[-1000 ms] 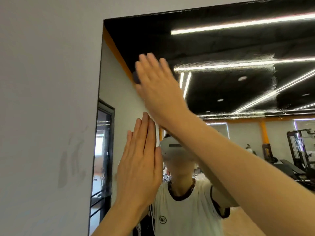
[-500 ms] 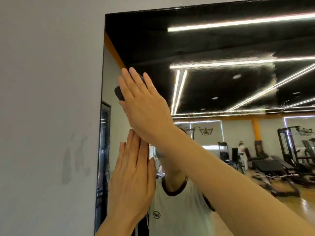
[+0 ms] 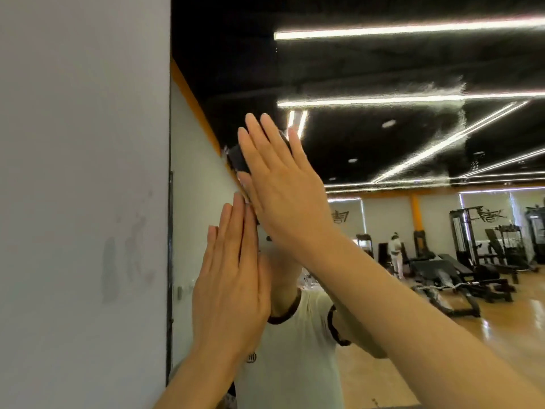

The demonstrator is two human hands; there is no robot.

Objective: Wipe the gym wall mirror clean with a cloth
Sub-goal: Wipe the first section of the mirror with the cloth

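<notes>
Against the mirror (image 3: 383,69), the right hand (image 3: 283,184) presses a dark cloth (image 3: 237,157) flat-fingered, left hand (image 3: 233,278) just below, smeared glass stretching rightward.

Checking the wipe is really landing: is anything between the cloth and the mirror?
Nothing visible. The right hand presses the dark cloth flat on the mirror; the left hand rests open below, beside it.

bare forearms, no sleeves, no rings or watch
</notes>
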